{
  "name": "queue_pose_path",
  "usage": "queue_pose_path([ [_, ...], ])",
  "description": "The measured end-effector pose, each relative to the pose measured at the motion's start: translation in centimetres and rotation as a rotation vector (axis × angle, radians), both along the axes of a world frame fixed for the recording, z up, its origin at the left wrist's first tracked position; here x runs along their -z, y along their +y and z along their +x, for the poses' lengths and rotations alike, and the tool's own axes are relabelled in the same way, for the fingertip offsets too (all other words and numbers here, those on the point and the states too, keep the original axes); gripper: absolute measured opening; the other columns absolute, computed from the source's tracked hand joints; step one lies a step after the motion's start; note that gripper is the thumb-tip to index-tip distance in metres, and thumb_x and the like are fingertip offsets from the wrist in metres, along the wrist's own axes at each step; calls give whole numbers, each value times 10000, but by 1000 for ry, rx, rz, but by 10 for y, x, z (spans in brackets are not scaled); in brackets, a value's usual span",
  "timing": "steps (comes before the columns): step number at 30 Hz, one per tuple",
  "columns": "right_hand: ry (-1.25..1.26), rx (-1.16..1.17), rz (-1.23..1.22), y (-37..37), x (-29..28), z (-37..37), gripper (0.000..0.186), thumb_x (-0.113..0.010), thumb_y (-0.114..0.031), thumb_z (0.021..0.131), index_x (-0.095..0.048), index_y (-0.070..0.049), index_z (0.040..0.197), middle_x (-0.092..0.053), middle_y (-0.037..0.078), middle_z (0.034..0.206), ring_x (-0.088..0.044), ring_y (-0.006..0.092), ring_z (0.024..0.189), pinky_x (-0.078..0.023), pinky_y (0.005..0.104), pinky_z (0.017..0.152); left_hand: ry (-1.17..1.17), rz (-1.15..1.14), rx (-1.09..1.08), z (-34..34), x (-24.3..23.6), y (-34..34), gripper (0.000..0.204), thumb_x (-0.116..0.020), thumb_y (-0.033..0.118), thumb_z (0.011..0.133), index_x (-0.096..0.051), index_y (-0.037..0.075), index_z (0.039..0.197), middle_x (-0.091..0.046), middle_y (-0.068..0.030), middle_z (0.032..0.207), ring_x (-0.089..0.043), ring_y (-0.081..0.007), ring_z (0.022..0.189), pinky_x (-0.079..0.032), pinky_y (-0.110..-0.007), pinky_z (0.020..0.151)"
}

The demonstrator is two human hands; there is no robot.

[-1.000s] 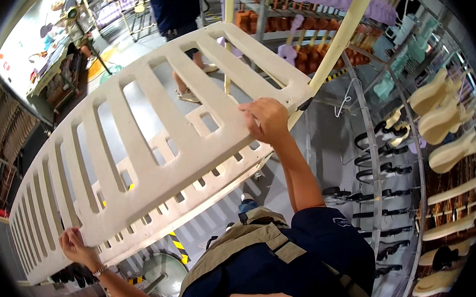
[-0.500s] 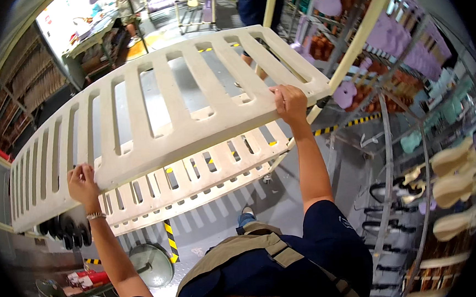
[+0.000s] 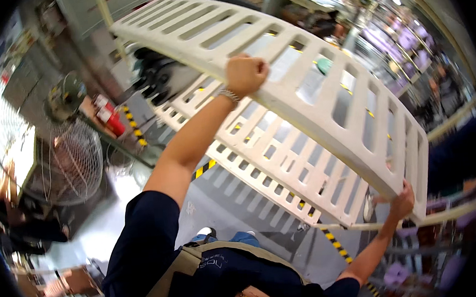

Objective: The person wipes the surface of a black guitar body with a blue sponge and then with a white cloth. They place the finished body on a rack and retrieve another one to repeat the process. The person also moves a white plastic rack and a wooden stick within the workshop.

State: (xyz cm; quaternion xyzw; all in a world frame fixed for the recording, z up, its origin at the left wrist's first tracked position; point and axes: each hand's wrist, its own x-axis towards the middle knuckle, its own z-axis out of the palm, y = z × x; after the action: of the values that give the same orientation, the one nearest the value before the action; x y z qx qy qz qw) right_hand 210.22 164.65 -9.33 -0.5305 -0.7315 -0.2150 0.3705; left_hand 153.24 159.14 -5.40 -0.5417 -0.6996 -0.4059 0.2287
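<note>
My left hand (image 3: 246, 73) grips the near edge of a long cream slatted panel (image 3: 345, 99) in the upper middle of the view, its fingers curled over the edge. My right hand (image 3: 401, 200) holds the same panel near its right end, lower in the picture. Beneath the panel are more pale slatted shelves (image 3: 271, 154) on a frame, above a grey floor with yellow-and-black striped tape (image 3: 336, 244).
A large wire-guarded fan (image 3: 73, 163) and red fire extinguishers (image 3: 109, 116) stand left. A seated person (image 3: 4, 198) is at the far left; another person in dark clothing (image 3: 451, 158) stands beyond the panel's right end. Racks of lilac guitar-shaped pieces (image 3: 407, 40) line the right.
The view has swung to the left, bringing the fan into sight. The panel now slants down to the right, with my left hand higher in the picture and my right hand lower.
</note>
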Motion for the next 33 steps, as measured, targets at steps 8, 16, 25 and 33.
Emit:
queue_pose_path([
  [8, -33, -31, 28, 9, -3, 4, 469, -241, -336, 909, -620, -67, 976, -631, 108, 938, -582, 317, 860, -438, 396, 751, 8, -76, -3, 10, -2, 0, 168, -549, 284, 715, -650, 168, 649, -587, -1, 573, -566, -191, 648, -462, -352, 582],
  [16, -22, -43, 54, 1, -7, -8, 436, -248, -283, 910, -632, -86, 968, -635, 102, 950, -588, 320, 850, -458, 394, 739, -6, -36, -25, 10, 3, 8, 164, -542, 277, 698, -651, 161, 657, -579, -48, 595, -564, -209, 647, -448, -364, 580],
  [25, -40, -42, 59, 2, 1, 1, 453, -260, -332, 909, -627, -73, 975, -633, 112, 928, -582, 316, 841, -445, 396, 727, -120, -86, -81, 12, 0, 7, 190, -531, 321, 692, -662, 184, 702, -606, -88, 651, -594, -247, 676, -465, -381, 594],
  [33, -164, 42, 154, 16, 16, -4, 268, -392, -210, 865, -645, -146, 926, -643, 57, 878, -605, 261, 776, -462, 372, 695, -55, -58, -149, -19, 15, 15, 247, -508, 372, 713, -657, 175, 705, -612, -124, 672, -595, -300, 642, -464, -413, 603],
])
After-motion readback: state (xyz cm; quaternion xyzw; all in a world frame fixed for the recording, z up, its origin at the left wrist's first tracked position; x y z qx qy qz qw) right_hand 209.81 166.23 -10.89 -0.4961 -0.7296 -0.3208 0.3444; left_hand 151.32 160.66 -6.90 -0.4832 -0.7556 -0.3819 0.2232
